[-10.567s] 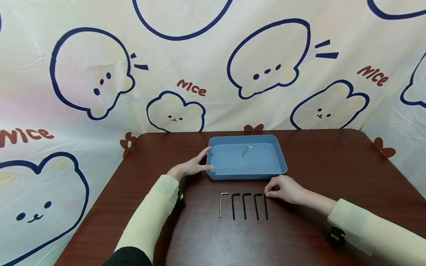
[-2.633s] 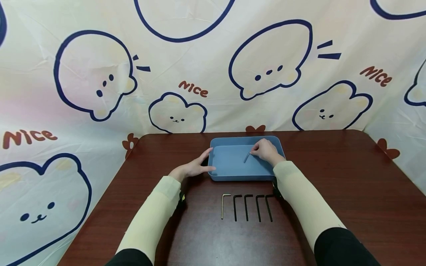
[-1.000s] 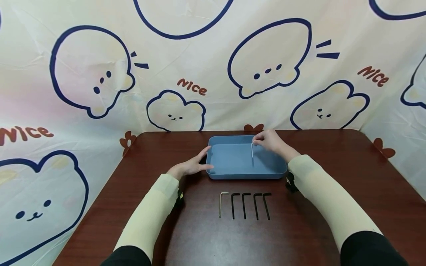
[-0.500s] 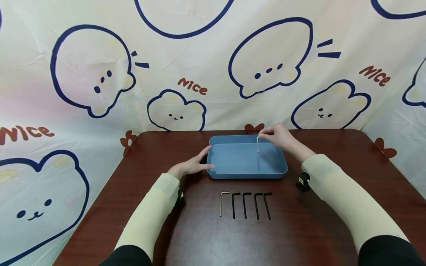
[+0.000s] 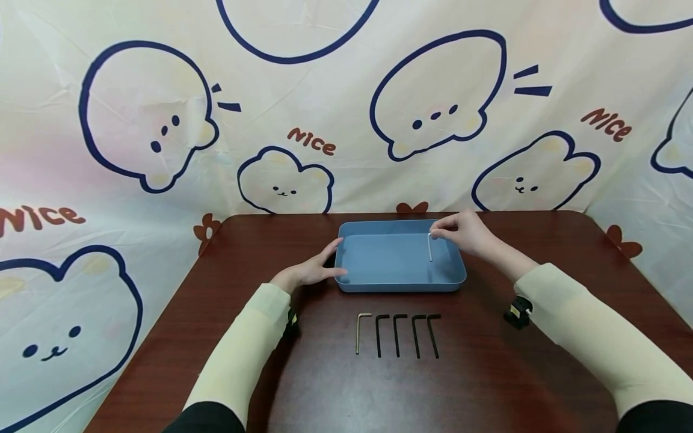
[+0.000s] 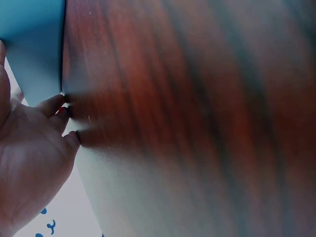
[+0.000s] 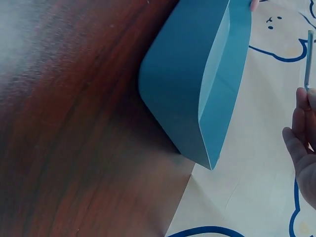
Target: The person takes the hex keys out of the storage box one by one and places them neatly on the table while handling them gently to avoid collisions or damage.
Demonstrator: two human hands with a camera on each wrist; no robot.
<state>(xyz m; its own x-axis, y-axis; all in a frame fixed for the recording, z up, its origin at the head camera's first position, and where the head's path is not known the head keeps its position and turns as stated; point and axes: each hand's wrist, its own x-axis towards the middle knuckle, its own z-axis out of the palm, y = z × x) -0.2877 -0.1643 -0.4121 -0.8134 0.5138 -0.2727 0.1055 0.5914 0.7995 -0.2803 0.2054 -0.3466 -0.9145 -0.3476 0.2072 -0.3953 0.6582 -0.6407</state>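
Between thumb and fingertips, my right hand (image 5: 468,233) pinches a silver hex key (image 5: 430,248). It hangs long arm down over the right part of the blue tray (image 5: 400,287); whether its tip touches the tray floor I cannot tell. The right wrist view also shows this hex key (image 7: 309,59) projecting from the fingertips of my right hand (image 7: 306,143). My left hand (image 5: 308,270) rests against the tray's left side, thumb and index finger spread along the rim. In the left wrist view, other fingers of my left hand (image 6: 37,153) lie low beside the tray wall (image 6: 37,64).
In front of the tray, a brass-toned hex key (image 5: 358,334) and several black hex keys (image 5: 397,335) lie in a row on the brown table (image 5: 346,397). The rightmost black key (image 5: 433,337) slants slightly. A printed cloth (image 5: 357,180) hangs behind the table.
Earlier my right hand was at the rightmost black key, and the silver key lay in the tray. It has since picked up the silver key and carried it rightward, lately dipping slightly. My left hand stays put.
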